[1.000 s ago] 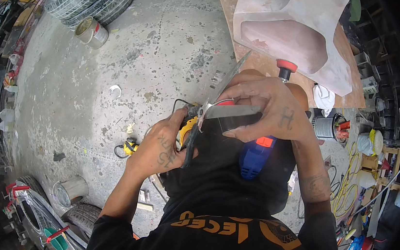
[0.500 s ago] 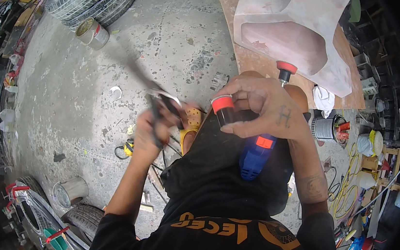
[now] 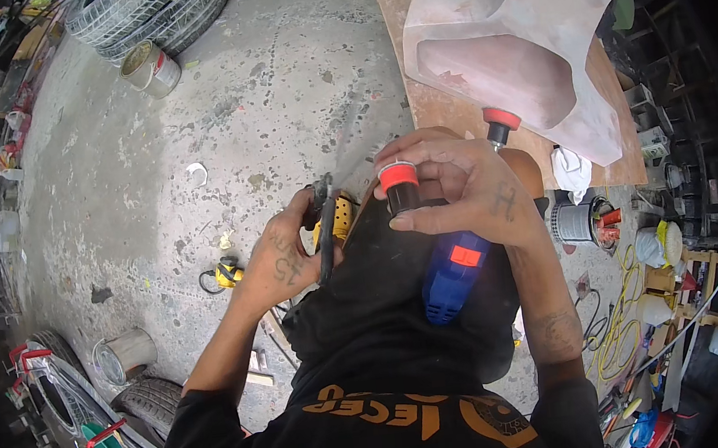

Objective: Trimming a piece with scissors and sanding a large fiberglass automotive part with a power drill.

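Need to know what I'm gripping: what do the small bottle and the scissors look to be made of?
The small bottle in the right hand looks like dark plastic or glass with a glossy red plastic cap. The scissors in the left hand look like dark, dull metal; motion blur leaves this uncertain.

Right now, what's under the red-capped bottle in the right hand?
Under the red-capped bottle: the person's dark-clothed lap and a blue power tool. The right hand covers the bottle's lower body, so its base is hidden.
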Motion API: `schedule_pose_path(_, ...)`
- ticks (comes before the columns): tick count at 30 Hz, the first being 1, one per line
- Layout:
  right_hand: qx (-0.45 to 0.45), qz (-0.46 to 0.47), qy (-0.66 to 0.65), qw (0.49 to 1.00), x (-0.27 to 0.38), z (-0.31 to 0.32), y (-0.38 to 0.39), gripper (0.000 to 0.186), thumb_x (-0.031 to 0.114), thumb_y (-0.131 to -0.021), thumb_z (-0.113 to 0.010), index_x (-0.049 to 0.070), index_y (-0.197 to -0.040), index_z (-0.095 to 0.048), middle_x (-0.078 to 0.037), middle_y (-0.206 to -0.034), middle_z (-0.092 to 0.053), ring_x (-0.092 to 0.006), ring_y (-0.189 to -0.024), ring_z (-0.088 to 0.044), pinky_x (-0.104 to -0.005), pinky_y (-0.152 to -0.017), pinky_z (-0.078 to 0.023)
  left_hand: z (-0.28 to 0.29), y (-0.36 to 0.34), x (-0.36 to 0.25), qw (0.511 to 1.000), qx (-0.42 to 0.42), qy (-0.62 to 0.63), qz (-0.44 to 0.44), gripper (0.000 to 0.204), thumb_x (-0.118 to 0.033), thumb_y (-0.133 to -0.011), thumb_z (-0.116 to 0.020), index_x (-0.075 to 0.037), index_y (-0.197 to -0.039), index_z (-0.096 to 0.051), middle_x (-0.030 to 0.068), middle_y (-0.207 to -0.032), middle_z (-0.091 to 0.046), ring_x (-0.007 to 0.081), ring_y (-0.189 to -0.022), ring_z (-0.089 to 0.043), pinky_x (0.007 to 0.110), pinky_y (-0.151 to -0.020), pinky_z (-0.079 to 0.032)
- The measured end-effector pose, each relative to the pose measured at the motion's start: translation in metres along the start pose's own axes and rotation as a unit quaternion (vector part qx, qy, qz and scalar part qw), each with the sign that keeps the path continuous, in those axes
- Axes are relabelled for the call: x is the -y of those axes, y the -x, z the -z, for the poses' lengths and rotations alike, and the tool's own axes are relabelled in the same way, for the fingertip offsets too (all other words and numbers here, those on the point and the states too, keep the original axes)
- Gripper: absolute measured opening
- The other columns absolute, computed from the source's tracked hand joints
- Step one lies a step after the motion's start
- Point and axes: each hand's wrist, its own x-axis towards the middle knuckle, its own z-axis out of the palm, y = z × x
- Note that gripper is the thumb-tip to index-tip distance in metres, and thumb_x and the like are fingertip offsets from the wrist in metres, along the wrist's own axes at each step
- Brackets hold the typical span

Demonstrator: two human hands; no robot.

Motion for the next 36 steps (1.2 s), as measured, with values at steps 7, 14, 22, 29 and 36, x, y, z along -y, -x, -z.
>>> schedule_pose_path(7,-0.012,-0.025,0.017,0.999,-0.001,0.004,0.005,0.047,-0.001,-0.079,-0.085,-0.005,-0.123,-0.069,-0.008,-0.113,-0.069,-0.0148,-0.097,-0.068,-0.0278,-0.085,-0.057,0.011,-0.002,-0.035,0.991,0.017,-0.128,-0.029,0.079,-0.017,-0.071,-0.085,0.01,-0.135,-0.047,0.034,-0.104,-0.068,0.0471,-0.097,-0.07,0.044,-0.08,-0.056)
schedule_pose_path(14,-0.026,-0.051,0.078,0.995,0.009,0.004,0.007,0.052,-0.004,-0.073,-0.085,-0.009,-0.122,-0.069,-0.009,-0.118,-0.065,-0.0181,-0.104,-0.067,-0.0289,-0.084,-0.058,0.01,0.001,-0.045,0.984,0.007,-0.174,-0.026,0.072,-0.012,-0.072,-0.079,0.008,-0.135,-0.051,0.031,-0.119,-0.069,0.0454,-0.115,-0.067,0.045,-0.096,-0.054)
schedule_pose_path(22,-0.017,-0.024,0.089,0.996,0.0,0.006,0.007,0.059,-0.01,-0.068,-0.084,-0.016,-0.123,-0.065,-0.011,-0.124,-0.062,-0.0194,-0.109,-0.066,-0.03,-0.089,-0.058,0.011,0.002,-0.05,0.986,0.03,-0.163,-0.008,0.067,-0.011,-0.076,-0.078,0.012,-0.133,-0.05,0.0339,-0.116,-0.068,0.0484,-0.112,-0.066,0.048,-0.093,-0.054)
schedule_pose_path(29,-0.029,-0.038,0.151,0.987,0.008,-0.004,0.007,0.059,-0.006,-0.064,-0.087,-0.011,-0.121,-0.07,-0.008,-0.115,-0.064,-0.0152,-0.102,-0.065,-0.0264,-0.084,-0.054,0.012,0.011,-0.048,0.98,0.004,-0.197,-0.036,0.069,-0.007,-0.077,-0.076,0.014,-0.136,-0.047,0.035,-0.104,-0.067,0.0495,-0.101,-0.067,0.048,-0.086,-0.055)
schedule_pose_path(36,-0.033,-0.002,0.099,0.995,0.002,-0.005,0.005,0.053,-0.005,-0.068,-0.088,-0.012,-0.118,-0.071,-0.007,-0.109,-0.063,-0.0134,-0.089,-0.063,-0.0255,-0.077,-0.053,0.013,0.013,-0.042,0.977,-0.006,-0.208,-0.043,0.062,-0.007,-0.078,-0.077,0.008,-0.133,-0.053,0.0306,-0.11,-0.071,0.0453,-0.099,-0.071,0.046,-0.084,-0.057)
